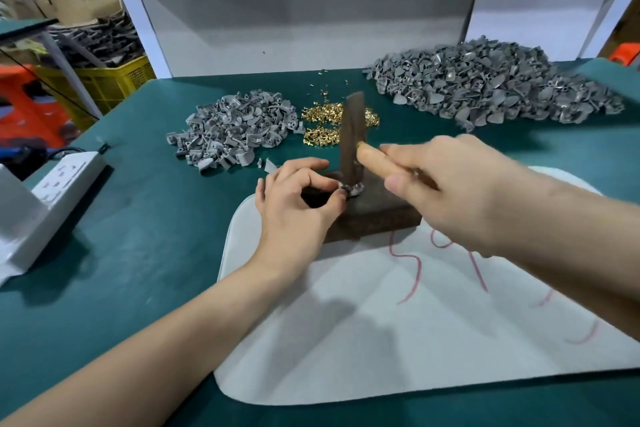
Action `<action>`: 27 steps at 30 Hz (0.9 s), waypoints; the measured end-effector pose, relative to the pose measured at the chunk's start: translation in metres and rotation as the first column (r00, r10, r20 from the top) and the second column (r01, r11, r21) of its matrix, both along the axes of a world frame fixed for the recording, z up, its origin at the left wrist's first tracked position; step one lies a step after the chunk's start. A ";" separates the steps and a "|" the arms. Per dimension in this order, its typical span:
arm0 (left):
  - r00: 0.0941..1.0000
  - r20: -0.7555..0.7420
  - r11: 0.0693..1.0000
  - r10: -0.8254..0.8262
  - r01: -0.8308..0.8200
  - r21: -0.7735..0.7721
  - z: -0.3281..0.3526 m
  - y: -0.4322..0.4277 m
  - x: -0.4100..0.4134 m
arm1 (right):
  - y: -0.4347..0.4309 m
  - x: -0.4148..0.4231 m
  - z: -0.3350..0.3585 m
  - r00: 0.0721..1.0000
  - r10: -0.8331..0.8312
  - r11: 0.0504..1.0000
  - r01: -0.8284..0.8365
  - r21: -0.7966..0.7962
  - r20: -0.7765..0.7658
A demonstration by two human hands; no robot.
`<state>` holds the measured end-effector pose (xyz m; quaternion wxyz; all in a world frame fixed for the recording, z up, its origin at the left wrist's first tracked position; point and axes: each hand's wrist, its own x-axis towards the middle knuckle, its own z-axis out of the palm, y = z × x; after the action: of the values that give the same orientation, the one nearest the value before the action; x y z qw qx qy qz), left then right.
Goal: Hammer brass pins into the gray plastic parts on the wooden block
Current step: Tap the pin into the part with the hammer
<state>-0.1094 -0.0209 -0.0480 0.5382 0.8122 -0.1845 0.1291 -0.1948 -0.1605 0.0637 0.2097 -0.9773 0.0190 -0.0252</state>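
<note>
Dead centre: pinching one small gray plastic part (350, 189) between thumb and forefinger of the left hand (294, 199), right on top of the dark brown wooden block (379, 213). Gripping a hammer (351, 139) in the right hand (446, 184), fingers wrapped round its light wooden handle, with the dark metal head upright and its bottom end down on that part. Pretty blurry there, so can't make out a pin under it. At 12 o'clock from the block, a loose pile of brass pins (329, 123). At 11 o'clock, a smaller gray heap (232, 132); at 1 o'clock, a much bigger gray heap (485, 87). Under the block, a white sheet with red scribbles (363, 340) on the green table mat (156, 218). Way off at 9 o'clock, a white power strip (65, 177).
</note>
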 end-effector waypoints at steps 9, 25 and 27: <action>1.000 -0.006 1.000 -0.009 0.009 0.005 -0.001 0.000 -0.001 | 0.005 -0.009 -0.002 0.999 0.018 1.000 -0.019 0.019 0.031; 1.000 0.005 1.000 -0.009 0.009 0.009 -0.001 0.000 -0.001 | 0.002 -0.003 -0.001 0.995 -0.019 1.000 0.019 0.001 0.098; 1.000 0.009 1.000 -0.008 0.008 -0.001 -0.001 0.000 -0.001 | 0.001 -0.004 -0.005 0.998 -0.032 0.999 0.031 0.006 0.045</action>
<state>-0.1106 -0.0208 -0.0495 0.5384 0.8104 -0.1902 0.1308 -0.1986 -0.1598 0.0590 0.2120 -0.9755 0.0297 -0.0504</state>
